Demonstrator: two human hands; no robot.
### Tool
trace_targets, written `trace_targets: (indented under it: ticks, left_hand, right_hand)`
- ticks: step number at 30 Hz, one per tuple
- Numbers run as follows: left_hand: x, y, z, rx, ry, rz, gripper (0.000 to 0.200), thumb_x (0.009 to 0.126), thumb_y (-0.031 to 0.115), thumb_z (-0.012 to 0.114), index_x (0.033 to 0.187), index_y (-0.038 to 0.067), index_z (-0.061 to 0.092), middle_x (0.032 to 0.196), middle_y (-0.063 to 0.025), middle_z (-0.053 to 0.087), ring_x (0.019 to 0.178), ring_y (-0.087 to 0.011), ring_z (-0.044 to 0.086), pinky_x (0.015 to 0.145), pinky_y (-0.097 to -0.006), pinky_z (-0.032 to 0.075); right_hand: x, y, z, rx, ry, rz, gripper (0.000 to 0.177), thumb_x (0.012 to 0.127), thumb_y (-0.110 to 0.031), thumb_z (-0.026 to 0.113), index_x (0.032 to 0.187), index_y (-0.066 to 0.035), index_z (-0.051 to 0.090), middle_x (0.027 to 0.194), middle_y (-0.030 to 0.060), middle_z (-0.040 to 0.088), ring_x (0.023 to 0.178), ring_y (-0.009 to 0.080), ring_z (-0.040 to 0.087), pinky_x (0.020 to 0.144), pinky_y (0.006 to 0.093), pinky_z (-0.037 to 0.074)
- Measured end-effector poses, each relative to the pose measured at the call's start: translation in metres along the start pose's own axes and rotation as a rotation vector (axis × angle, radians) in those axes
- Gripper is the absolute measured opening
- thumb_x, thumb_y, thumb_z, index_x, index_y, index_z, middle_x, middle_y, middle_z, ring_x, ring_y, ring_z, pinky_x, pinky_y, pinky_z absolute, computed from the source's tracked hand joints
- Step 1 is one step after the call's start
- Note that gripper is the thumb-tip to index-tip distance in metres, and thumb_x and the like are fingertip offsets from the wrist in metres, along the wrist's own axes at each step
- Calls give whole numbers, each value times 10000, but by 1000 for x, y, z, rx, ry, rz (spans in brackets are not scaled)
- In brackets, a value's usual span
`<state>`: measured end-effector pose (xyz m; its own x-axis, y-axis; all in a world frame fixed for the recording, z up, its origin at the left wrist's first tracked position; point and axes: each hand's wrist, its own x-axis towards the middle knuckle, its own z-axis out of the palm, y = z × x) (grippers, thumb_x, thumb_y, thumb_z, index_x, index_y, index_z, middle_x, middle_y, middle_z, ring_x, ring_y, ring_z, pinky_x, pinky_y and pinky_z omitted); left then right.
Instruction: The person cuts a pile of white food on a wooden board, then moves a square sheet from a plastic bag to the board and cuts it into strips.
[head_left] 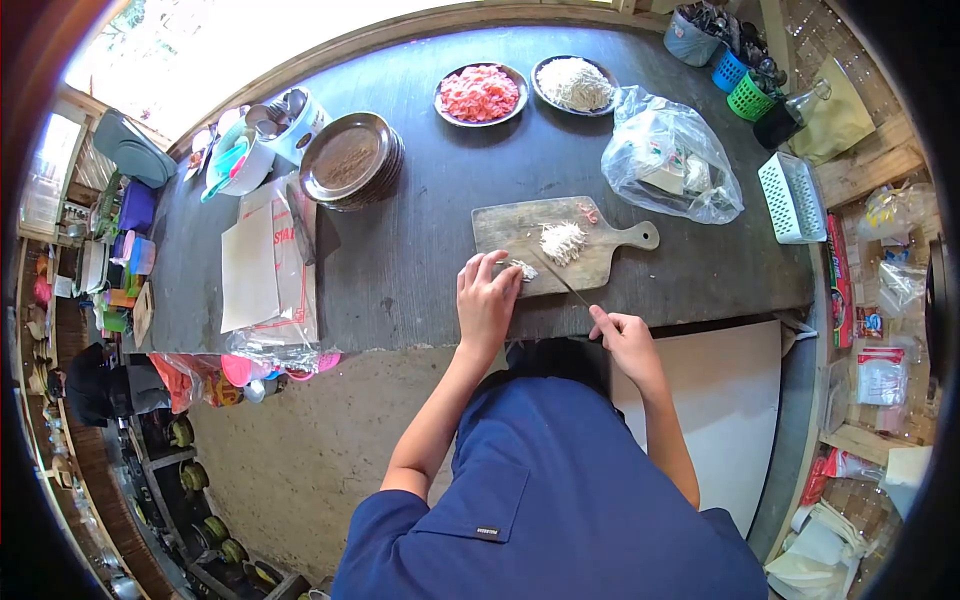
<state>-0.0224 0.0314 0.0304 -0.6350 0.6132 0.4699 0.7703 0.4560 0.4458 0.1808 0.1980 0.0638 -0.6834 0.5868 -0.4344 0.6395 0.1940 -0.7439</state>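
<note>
A wooden cutting board (493, 222) with a handle lies near the table's front edge. My right hand (630, 345) is closed round the handle of a knife (562, 278), whose blade reaches over the board. At the board's left front corner, my left hand (487, 298) has its fingers bent and pressed on some white strips (524, 269) beside the blade tip. A pile of white shreds (562, 242) lies on the middle of the board. A few pink bits (588, 212) lie close to its far edge.
Behind the board stand a plate of pink shreds (480, 94), a plate of white shreds (575, 84) and a clear plastic bag (665, 160). To the left are stacked brown plates (347, 160), a second knife (301, 220) on paper packaging (250, 270), and tubs of utensils (245, 165). A white basket (790, 198) stands right.
</note>
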Motion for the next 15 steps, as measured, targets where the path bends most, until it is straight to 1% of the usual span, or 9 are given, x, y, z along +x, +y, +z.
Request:
trace_targets:
  ticks: [4,5,7,8,9,10,11,13,15]
  left_hand:
    - [3,-4,-2,-30,1,-19,116,932,163,793,1018,86,802,1209,-50,709,1204,-308,620,1020,-445,484]
    - [4,-4,-2,-72,11,-51,111,941,151,786,1017,71,799,1184,-65,714,1185,-310,624,1007,-442,492]
    - [11,-8,-3,-115,22,-80,107,951,139,780,1016,56,797,1160,-81,718,1167,-313,628,993,-438,500]
    - [13,-12,-5,-171,74,-127,103,954,126,781,1020,48,798,1124,-89,730,1129,-310,640,971,-430,510]
    - [13,-16,-8,-225,125,-178,100,957,113,782,1024,41,798,1089,-98,742,1092,-307,651,948,-423,521]
    - [11,-18,-13,-223,119,-186,100,957,113,782,1024,41,798,1089,-98,742,1092,-307,651,948,-423,521]
    - [11,-20,-19,-235,144,-219,98,954,105,788,1025,38,801,1068,-99,751,1063,-301,660,929,-416,527]
    - [11,-26,-25,-251,192,-249,101,946,97,801,1029,41,808,1023,-93,771,1007,-284,678,899,-399,538]
    - [4,-29,-28,-243,202,-238,104,936,86,805,1030,41,803,1021,-94,764,1005,-289,676,894,-402,541]
  right_hand:
    - [-1,4,10,81,-1,14,713,1033,-678,584,812,-25,768,584,69,561,592,184,581,647,373,477]
    - [-3,1,11,80,-4,10,713,1033,-678,584,812,-25,768,584,69,561,592,184,581,647,373,477]
    - [-7,-7,13,10,-26,46,712,1028,-684,582,823,-31,777,617,90,617,626,236,634,678,395,498]
    - [-8,-10,14,9,-29,51,712,1028,-684,582,823,-31,777,617,90,617,626,236,634,678,395,498]
    - [-9,-14,16,-50,-41,24,707,1027,-685,578,832,-38,787,646,114,650,671,279,671,705,415,514]
    - [-11,-18,18,-110,-55,-3,703,1026,-686,574,841,-46,797,675,137,683,716,322,708,732,434,530]
    - [-13,-21,19,-111,-62,-1,703,1026,-686,574,841,-46,797,675,137,683,716,322,708,732,434,530]
    - [-10,-32,20,-159,-96,16,696,1025,-686,565,856,-58,813,752,188,732,830,394,746,793,477,551]
    - [-6,-40,20,-186,-110,5,694,1027,-685,563,861,-60,816,768,201,735,846,399,751,801,481,555]
